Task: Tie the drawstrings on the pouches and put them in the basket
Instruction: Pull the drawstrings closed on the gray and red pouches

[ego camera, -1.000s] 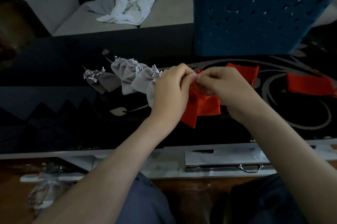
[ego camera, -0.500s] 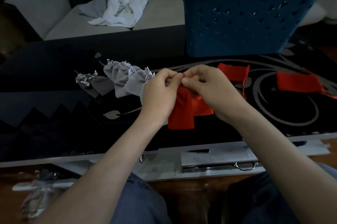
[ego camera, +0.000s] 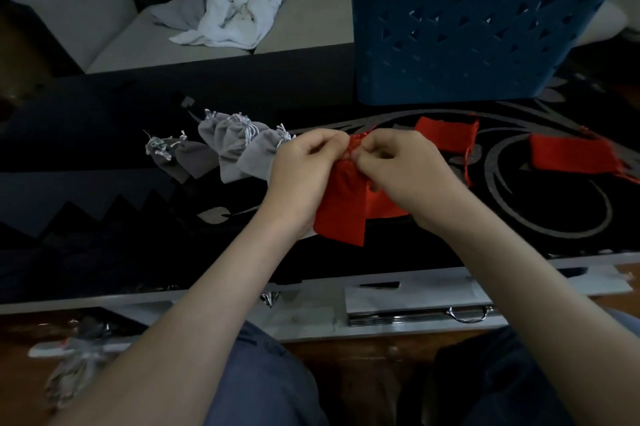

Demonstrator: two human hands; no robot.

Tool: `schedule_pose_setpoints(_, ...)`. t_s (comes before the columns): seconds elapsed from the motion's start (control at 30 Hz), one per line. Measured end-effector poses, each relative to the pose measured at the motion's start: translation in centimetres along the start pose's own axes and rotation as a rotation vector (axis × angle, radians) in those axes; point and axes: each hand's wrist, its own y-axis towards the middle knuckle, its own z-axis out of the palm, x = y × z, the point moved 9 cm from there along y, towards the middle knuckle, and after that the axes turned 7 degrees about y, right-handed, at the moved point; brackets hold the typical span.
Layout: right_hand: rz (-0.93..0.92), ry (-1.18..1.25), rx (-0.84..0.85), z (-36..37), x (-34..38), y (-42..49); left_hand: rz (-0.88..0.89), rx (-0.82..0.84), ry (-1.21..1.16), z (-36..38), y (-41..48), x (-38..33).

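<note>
My left hand [ego camera: 304, 179] and right hand [ego camera: 405, 179] both pinch the gathered neck of a red pouch [ego camera: 343, 210] over the table [ego camera: 104, 155], its knot unfinished. Beside it lie grey pouches [ego camera: 239, 145], necks cinched, not yet in the basket [ego camera: 467, 44]. Two flat red pouches [ego camera: 446, 138] look untied. I cannot see inside the basket behind.

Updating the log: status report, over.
Left hand and right hand pinch red pouch at its neck. Blue basket behind. Nothing blocking.

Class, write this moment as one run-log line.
step: tying | left hand, right hand: pinching red pouch top | grey pouches: cinched, on table | basket: behind
</note>
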Motion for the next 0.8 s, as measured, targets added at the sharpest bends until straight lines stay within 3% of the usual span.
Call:
schedule_pose_setpoints(0.13, 0.113, 0.459, 0.216, 1.3, 0.2, -0.3, -0.122, 0.183, -0.472, 1.3, -0.2, 0.0)
schedule_pose_setpoints(0.23, 0.198, 0.630, 0.356, 2.0, 0.4, -0.8, -0.085, 0.350, -0.567, 1.8, -0.2, -0.5)
schedule_pose_setpoints(0.37, 0.199, 0.650, 0.396, 1.9, 0.5, -1.1, 0.025, 0.428, -0.412, 1.6, -0.4, -1.4)
schedule_pose_setpoints(0.8, 0.053, 0.393, 0.299, 0.1, 0.1, -0.4, 0.398, 0.231, 0.256, 0.2, -0.8, -4.4)
